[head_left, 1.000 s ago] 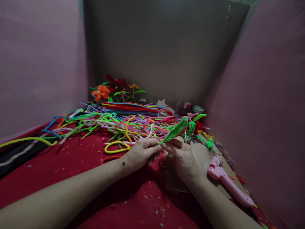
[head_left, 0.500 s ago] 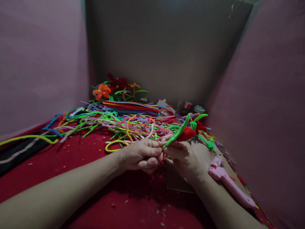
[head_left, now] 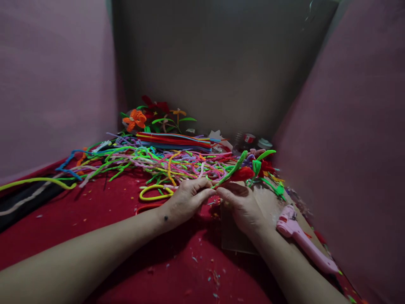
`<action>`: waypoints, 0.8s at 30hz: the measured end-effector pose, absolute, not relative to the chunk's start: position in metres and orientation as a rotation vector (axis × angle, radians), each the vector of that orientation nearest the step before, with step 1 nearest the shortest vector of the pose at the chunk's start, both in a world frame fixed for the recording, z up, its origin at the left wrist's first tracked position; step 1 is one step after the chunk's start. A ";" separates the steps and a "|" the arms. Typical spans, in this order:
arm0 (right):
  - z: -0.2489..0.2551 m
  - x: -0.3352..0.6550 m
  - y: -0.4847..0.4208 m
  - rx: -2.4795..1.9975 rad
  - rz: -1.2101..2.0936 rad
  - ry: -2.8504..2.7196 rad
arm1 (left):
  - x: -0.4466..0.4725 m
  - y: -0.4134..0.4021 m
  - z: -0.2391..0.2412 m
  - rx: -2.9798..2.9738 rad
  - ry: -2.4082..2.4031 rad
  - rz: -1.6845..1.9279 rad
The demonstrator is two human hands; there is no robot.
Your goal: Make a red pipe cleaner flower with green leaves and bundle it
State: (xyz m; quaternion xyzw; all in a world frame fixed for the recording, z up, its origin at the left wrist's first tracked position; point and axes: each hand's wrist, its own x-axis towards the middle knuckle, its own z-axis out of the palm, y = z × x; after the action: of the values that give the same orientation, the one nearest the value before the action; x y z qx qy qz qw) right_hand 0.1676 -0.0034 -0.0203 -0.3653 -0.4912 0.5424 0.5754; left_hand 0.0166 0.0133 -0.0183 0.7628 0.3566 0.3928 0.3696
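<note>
Between my hands is a pipe-cleaner flower with a red head (head_left: 243, 174) and a long green leaf (head_left: 232, 169) pointing up and to the right. My left hand (head_left: 188, 200) pinches the lower end of the green part between thumb and fingers. Close against it, my right hand (head_left: 242, 209) is closed on the stem just below the red head, thumb toward the left thumb. Fingers cover most of the stem. A yellow pipe-cleaner loop (head_left: 155, 193) and a red curved handle (head_left: 148, 207) lie beside my left wrist.
A tangle of coloured pipe cleaners (head_left: 177, 162) spreads behind my hands, with a straight bundle (head_left: 174, 141) on it. Finished flowers (head_left: 135, 120) stand at the back left. A pink glue gun (head_left: 305, 242) lies right of my right forearm, on cardboard (head_left: 236, 236). Scraps dot the red cloth (head_left: 177, 270).
My left hand has rolled over, its back now facing up, and sits slightly higher. The flower and leaf have shifted a little left. The red curved handle has come into view.
</note>
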 end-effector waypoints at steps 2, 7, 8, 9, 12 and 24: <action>-0.018 0.169 -0.004 -0.858 1.273 -1.145 | 0.016 0.014 -0.016 1.894 0.900 0.982; -0.018 0.171 -0.002 -0.838 1.312 -1.152 | 0.016 0.015 -0.012 1.833 0.882 0.929; -0.020 0.172 -0.001 -0.837 1.329 -1.158 | 0.016 0.015 -0.011 1.829 0.872 0.915; -0.022 0.173 -0.001 -0.836 1.344 -1.160 | 0.015 0.015 -0.011 1.815 0.862 0.898; -0.027 0.175 0.002 -0.848 1.359 -1.160 | 0.013 0.018 -0.012 1.709 0.814 0.846; -0.030 0.180 0.006 -0.748 1.648 -1.056 | 0.010 0.022 -0.022 1.153 0.419 0.563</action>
State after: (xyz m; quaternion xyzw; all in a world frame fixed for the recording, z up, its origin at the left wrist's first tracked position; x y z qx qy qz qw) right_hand 0.1800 0.0055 -0.0301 -0.3091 -0.4365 0.6814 0.4997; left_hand 0.0101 0.0220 -0.0217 0.5339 0.1938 0.2606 0.7807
